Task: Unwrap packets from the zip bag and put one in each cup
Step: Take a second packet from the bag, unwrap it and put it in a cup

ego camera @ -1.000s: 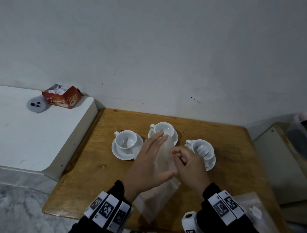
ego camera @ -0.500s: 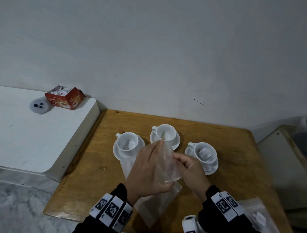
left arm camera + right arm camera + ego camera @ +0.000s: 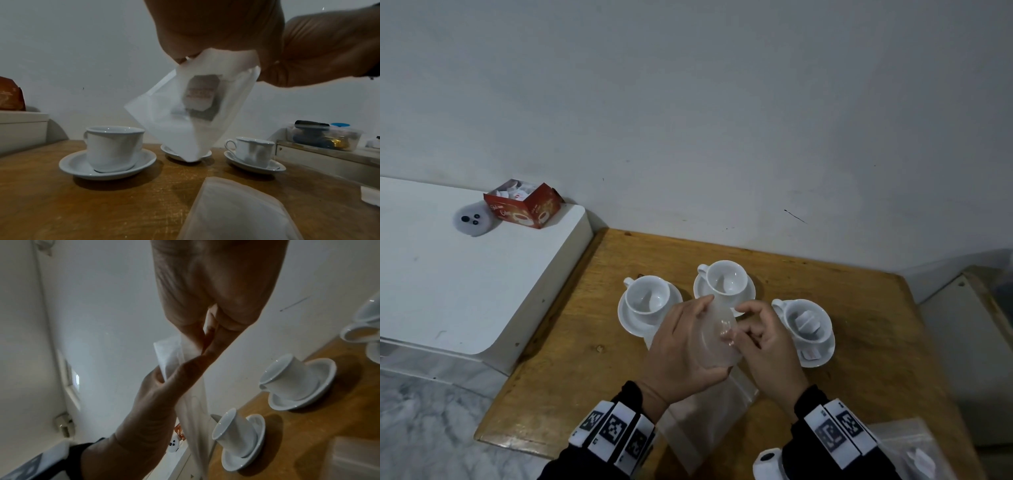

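Both hands have lifted the wrapper a little and drawn closer together over it since the earlier frames; cups and bags sit as before.

Left hand (image 3: 681, 346) is clamped on the translucent wrapper (image 3: 197, 113), thumb and fingers pinching its upper edge. Right hand (image 3: 767, 346) pinches the same top edge from the other side, fingers curled. Looks like a tear or peel-open is under way. Wrapper hangs down from the hands, clear of the worktop (image 3: 859, 308). Packet (image 3: 202, 95) is inside it, showing through as a darker square with a label, not out yet.

Landmark is the middle cup (image 3: 724, 281):
- hands and wrapper are just in front of it, above its saucer edge.
- left cup (image 3: 647, 296) sits just beside it and looks empty, as does the middle cup.
- right cup (image 3: 806, 323) sits on the other side, a bit nearer the person, and has a packet in it, tag lying on the saucer.
- an empty-looking zip bag (image 3: 709, 418) lies flat on the worktop in front, under the wrists.
- second zip bag (image 3: 914, 448) lies well off to the front right, with something white inside.
- red box (image 3: 524, 204) sits on the white shelf, far back left.

Progress estimate: one of three cups filled, second packet mid-unwrap. Left to do: finish opening, drop it in a cup, then repeat once more.
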Tool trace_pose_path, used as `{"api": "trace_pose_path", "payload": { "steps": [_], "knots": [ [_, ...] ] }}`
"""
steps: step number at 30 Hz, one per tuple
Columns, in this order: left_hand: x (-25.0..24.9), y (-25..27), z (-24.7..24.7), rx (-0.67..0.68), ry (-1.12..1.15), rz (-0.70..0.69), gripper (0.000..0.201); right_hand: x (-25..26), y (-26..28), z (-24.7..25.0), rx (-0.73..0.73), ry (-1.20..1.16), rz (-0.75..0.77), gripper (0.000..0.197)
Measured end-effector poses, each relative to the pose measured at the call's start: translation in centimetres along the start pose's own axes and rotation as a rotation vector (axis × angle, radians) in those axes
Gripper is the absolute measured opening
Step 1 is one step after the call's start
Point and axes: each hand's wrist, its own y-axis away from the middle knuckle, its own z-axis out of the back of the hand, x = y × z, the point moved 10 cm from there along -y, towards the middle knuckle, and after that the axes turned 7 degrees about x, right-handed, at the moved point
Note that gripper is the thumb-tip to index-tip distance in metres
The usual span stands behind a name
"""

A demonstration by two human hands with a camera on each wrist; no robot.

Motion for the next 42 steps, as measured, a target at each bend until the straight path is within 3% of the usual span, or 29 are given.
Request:
{"api": "trace_pose_path", "payload": {
  "steps": [5, 9, 12, 17, 22, 28, 31, 34, 38, 42],
  "knots": [
    [-0.7, -0.2, -0.7, 0.123, -0.174, -0.021, 0.084, -3.6, -0.2, 0.0, 0.019, -0.21, -0.154, 0.03],
    [-1.0, -1.0, -3.3, 0.389, -0.483, 0.025, 0.088, -6.9, 0.2, -1.6, 0.109, -0.508, -0.306, 0.035],
    [-1.2, -1.3, -5.4, 0.542, -0.689, 0.034, 0.084, -9.3, 0.7, -2.4, 0.097, -0.653, -0.397, 0.028],
    [-1.6, -0.8, -8.1, 0.704, -0.898, 0.054, 0.051, -11.1, 1.8, -2.5, 0.091, -0.644, -0.474, 0.033],
    [-1.5, -0.4, -9.5, 0.789, -0.957, 0.087, 0.04, -12.7, 2.5, -2.5, 0.107, -0.574, -0.519, 0.029],
    [-1.5, -0.6, -10.3, 0.851, -1.005, 0.089, 0.056, -14.2, 2.9, -2.4, 0.08, -0.607, -0.574, 0.031],
    [-1.4, -1.1, -10.3, 0.808, -0.987, 0.068, 0.068, -14.8, 3.4, -2.3, 0.051, -0.673, -0.629, 0.029],
    [-1.2, -1.4, -9.7, 0.735, -0.893, 0.07, 0.084, -14.4, 3.5, -1.7, 0.065, -0.579, -0.635, 0.025],
    [0.9, -0.5, -7.8, 0.627, -0.675, 0.215, 0.108, -13.8, 3.2, 0.6, -0.024, -0.406, -0.546, 0.024],
    [3.3, 2.5, -8.0, 0.598, -0.443, 0.389, 0.115, -12.3, 3.1, 3.8, -0.16, -0.292, -0.457, 0.02]
  ]
}}
